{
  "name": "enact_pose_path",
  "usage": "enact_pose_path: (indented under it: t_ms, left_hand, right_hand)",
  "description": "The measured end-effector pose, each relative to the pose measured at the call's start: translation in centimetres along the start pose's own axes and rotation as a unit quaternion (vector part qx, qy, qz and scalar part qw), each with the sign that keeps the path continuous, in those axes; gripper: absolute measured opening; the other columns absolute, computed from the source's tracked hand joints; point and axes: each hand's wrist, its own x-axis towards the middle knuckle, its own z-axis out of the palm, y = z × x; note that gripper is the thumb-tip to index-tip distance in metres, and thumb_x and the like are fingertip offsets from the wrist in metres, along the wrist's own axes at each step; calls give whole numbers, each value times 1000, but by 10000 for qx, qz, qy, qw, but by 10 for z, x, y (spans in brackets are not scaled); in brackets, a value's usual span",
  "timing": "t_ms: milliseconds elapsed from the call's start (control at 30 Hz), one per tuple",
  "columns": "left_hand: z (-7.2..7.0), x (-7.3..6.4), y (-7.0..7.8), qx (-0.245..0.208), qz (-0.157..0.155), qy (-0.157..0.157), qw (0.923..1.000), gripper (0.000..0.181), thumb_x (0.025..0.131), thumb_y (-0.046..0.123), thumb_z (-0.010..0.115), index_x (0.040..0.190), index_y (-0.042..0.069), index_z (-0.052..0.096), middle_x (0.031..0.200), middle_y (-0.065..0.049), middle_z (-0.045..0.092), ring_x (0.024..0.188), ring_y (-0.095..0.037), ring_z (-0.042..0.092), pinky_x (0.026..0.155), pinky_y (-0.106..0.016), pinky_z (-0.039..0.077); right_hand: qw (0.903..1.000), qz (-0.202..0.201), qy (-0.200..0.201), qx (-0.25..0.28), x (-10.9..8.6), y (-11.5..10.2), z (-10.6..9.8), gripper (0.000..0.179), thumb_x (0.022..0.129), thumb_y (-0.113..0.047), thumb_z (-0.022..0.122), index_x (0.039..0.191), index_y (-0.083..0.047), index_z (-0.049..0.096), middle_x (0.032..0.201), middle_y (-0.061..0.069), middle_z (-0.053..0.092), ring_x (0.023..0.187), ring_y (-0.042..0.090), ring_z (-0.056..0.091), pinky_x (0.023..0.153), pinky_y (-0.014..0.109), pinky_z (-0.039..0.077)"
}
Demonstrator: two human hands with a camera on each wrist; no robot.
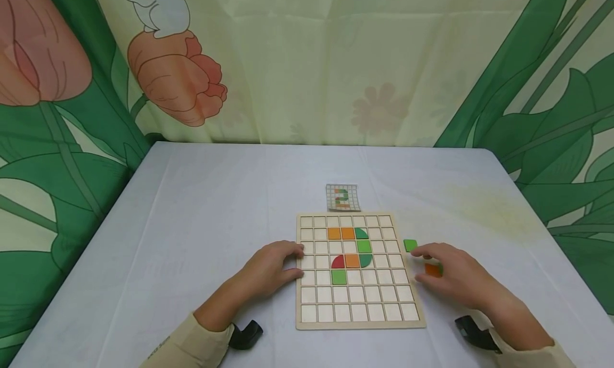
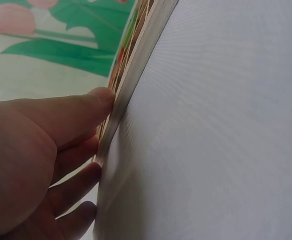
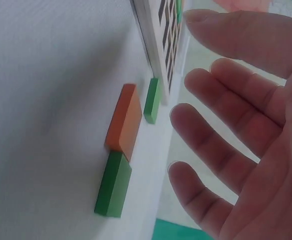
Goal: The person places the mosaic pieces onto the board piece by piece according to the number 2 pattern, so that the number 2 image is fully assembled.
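A wooden grid board [image 1: 313, 325] lies flat on the table, its cells partly filled with orange, green and red tiles. My left hand [image 1: 271, 268] touches the board's left edge with thumb and fingertips, and in the left wrist view the thumb [image 2: 93, 104] lies against the rim. Beyond the right edge my right hand [image 1: 453, 272] hovers with spread, slightly bent fingers and nothing in them. Near its fingertips lies a light green tile [image 1: 410, 245]. Under that hand are an orange tile [image 3: 124, 117] and a green tile [image 3: 113, 185], end to end in the right wrist view.
A small pattern card [image 1: 342, 198] lies just behind the board. The white tablecloth [image 1: 230, 197] runs back to a printed curtain [image 1: 307, 64]. A dark strap piece [image 1: 245, 336] sticks out near the left sleeve, another dark piece [image 1: 476, 333] near the right.
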Motion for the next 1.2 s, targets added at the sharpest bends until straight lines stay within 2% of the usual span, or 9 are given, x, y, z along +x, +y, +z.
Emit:
enact_pose_path:
  t_ms: [300, 433, 700, 967, 1200]
  left_hand:
    - [-1, 0, 0, -49, -16, 7, 10000, 27, 88, 14, 79, 112, 7, 68, 128, -4, 65, 125, -25, 56, 105, -43, 45]
    - [-1, 0, 1, -60, -21, 4, 10000, 27, 88, 15, 79, 112, 7, 68, 128, -4, 65, 125, -25, 56, 105, -44, 45]
    - [0, 0, 0, -68, -48, -7, 10000, 28, 87, 14, 79, 112, 7, 68, 127, -4, 65, 125, -25, 56, 105, -44, 45]
    - [1, 0, 0, -95, -22, 14, 10000, 28, 87, 14, 79, 112, 7, 68, 126, -4, 65, 125, -25, 57, 105, -44, 45]
    - [0, 0, 0, -74, -19, 12, 10000, 28, 87, 14, 79, 112, 7, 68, 127, -4, 65, 124, -25, 57, 104, -44, 46]
  right_hand:
    - [9992, 327, -95, -186, -6, 12, -5, 44, 80, -21, 84, 118, -6, 68, 113, 9, 67, 100, 31, 63, 87, 55, 52]
    - [9981, 513, -217, -263, -8, 20, -5, 46, 80, -23, 84, 119, -4, 67, 112, 11, 67, 102, 34, 62, 88, 57, 51]
    - [9967, 627, -273, -429, -14, 35, -8, 47, 79, -15, 83, 119, 0, 66, 113, 16, 67, 105, 40, 60, 88, 61, 49]
    - [9941, 848, -361, -571, -14, 46, -8, 51, 78, -16, 84, 121, 3, 64, 113, 21, 65, 102, 41, 60, 88, 62, 49]
    - [9929, 1035, -434, -389, -13, 51, -10, 40, 81, -15, 82, 114, 1, 68, 111, 18, 67, 106, 44, 58, 89, 64, 47]
